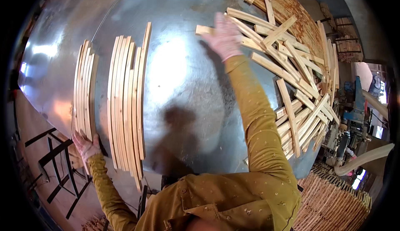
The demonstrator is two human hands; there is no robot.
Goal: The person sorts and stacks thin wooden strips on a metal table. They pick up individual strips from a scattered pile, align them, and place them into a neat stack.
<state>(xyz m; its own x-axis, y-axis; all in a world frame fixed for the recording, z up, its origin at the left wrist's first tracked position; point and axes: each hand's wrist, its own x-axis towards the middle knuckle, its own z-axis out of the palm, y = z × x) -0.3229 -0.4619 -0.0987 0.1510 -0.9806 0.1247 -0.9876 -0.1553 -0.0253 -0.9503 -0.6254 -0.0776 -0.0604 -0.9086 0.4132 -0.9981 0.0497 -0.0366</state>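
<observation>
My left hand (86,146) is at the near end of a narrow bundle of wooden strips (84,93) on the left of the metal table. Its thumb is on the right side of the bundle and its fingers are on the left, closed around the ends. Farther off, my right hand (225,37) is stretched over a wooden strip (204,30) at the left edge of a loose pile. Its fingers look extended and slightly blurred, and the hand covers part of that strip. Between my hands stands a wider row of wooden strips (126,101), lying side by side with uneven ends.
The shiny metal table (183,110) carries a criss-crossed pile of wooden strips (291,64) on the right. Rusty sheet (291,6) lies at the far right. A black metal frame (62,164) stands at lower left, machinery (354,110) at right, stacked wood (333,197) at lower right.
</observation>
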